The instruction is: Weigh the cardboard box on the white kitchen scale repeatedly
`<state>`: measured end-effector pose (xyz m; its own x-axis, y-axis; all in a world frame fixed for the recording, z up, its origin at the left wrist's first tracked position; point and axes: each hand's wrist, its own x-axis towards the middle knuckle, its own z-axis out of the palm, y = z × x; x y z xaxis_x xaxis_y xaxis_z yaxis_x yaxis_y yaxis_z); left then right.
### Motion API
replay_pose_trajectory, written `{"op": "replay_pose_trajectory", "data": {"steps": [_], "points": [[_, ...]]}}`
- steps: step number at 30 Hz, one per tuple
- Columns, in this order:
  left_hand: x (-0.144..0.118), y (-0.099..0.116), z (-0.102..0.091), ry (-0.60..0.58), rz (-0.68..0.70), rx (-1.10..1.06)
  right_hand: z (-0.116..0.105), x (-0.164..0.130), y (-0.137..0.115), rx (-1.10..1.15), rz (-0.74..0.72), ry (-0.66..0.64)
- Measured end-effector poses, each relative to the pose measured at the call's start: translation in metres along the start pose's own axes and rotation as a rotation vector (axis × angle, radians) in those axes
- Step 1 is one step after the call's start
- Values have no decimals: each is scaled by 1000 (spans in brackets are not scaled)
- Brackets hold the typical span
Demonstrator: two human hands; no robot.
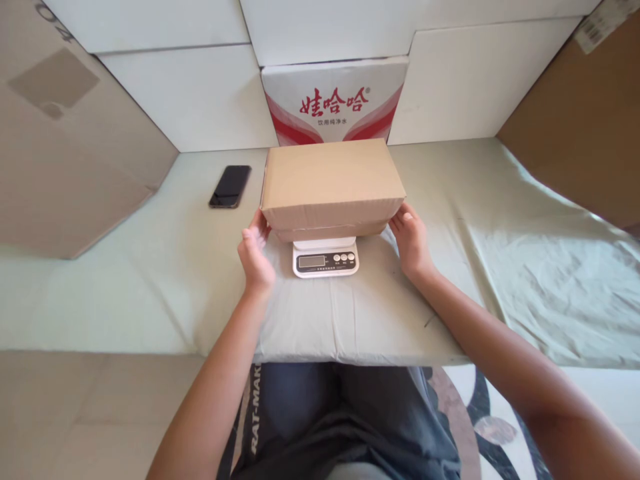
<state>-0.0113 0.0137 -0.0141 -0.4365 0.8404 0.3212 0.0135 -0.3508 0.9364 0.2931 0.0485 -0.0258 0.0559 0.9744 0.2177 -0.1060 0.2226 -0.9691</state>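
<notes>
A brown cardboard box (333,177), closed, sits over a white digital kitchen scale (326,269). Whether its full weight rests on the scale I cannot tell. The scale's front shows past the box, with a blank-looking display and several round buttons; most of its platform is hidden. At the box's lower left corner, my left hand (257,257) grips the side, some fingers tucked out of sight behind it. My right hand (411,239) holds the opposite lower corner, thumb up and fingertips against the cardboard.
A black smartphone (231,187) lies left of the box on the pale green cloth (175,287). Behind stand white boxes (190,100) and a red-and-white printed carton (335,100). Large brown cartons flank the table at left (85,147) and right (580,127).
</notes>
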Motion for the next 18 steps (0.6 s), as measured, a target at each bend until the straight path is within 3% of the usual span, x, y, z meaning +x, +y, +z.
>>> {"op": "replay_pose_trajectory", "data": {"steps": [18], "points": [[5,-1,1,-2,9,-32,-2,2,2,23,6,27]]}}
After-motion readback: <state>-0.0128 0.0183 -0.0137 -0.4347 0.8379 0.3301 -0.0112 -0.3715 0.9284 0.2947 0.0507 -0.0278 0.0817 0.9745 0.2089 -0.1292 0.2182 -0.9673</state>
